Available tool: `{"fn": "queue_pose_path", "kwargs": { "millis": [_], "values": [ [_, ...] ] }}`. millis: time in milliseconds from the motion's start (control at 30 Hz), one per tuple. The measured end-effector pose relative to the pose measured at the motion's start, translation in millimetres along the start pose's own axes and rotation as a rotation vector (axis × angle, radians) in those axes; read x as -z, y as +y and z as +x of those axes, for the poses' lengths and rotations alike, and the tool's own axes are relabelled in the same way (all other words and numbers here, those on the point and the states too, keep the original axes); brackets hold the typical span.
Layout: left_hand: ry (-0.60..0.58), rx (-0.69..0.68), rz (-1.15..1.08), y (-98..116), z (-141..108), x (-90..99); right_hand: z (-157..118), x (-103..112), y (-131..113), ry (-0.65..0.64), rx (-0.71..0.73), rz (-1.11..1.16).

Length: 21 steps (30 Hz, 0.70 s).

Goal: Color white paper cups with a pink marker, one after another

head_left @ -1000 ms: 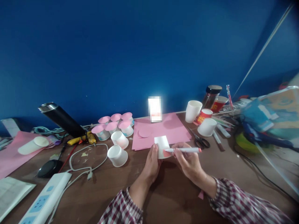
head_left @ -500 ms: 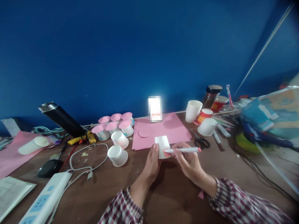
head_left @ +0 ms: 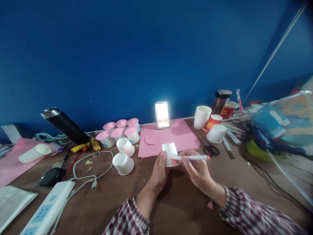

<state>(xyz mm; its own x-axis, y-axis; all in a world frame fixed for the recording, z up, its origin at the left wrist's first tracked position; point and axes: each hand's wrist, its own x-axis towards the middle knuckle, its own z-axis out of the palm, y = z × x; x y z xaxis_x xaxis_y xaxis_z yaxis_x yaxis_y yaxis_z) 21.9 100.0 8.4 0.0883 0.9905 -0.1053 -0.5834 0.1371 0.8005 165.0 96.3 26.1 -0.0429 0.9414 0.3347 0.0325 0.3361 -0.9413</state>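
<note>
My left hand (head_left: 160, 171) is closed around what looks like a small white paper cup (head_left: 170, 150), tilted, with a patch of pink colour near its lower edge. My right hand (head_left: 197, 169) grips a white marker pen (head_left: 195, 157) with a pinkish-red end. The marker's tip touches the cup at the coloured patch. Beyond both hands lie sheets of pink paper (head_left: 181, 133), with a pink paper disc (head_left: 151, 139) on top. Two white paper cups (head_left: 123, 163) stand left of my left hand.
Several cups topped with pink discs (head_left: 117, 132) stand at the back left. A black flask (head_left: 66, 124), cables and a power strip (head_left: 47, 209) lie further left. Scissors (head_left: 211, 149), more markers (head_left: 228, 147), white cups (head_left: 216, 133) and red cups (head_left: 214, 122) are on the right.
Hardly anything differs. Both hands keep their places, and the marker's tip stays on the pink patch, with at most a slight shift.
</note>
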Motion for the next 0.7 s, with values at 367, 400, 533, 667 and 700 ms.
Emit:
{"fn": "queue_pose_path", "kwargs": {
  "millis": [367,400,533,667,700],
  "values": [
    [0.036,0.020,-0.085,5.2,-0.1,-5.5,1.8,0.7,-7.7,0.040,0.002,0.060],
    [0.039,0.024,-0.094,5.7,-0.2,-5.9,1.7,0.5,-7.7,0.043,-0.001,0.069],
    [0.019,0.014,-0.091,6.0,-0.7,-5.5,1.5,0.0,-7.3,0.050,-0.015,0.084],
    [0.016,0.005,-0.088,4.7,-0.3,-3.5,2.3,0.1,-8.2,0.066,0.002,0.091],
    [0.015,0.006,-0.089,4.4,0.0,-3.2,2.5,0.2,-8.3,0.071,0.008,0.092]
  ]
}}
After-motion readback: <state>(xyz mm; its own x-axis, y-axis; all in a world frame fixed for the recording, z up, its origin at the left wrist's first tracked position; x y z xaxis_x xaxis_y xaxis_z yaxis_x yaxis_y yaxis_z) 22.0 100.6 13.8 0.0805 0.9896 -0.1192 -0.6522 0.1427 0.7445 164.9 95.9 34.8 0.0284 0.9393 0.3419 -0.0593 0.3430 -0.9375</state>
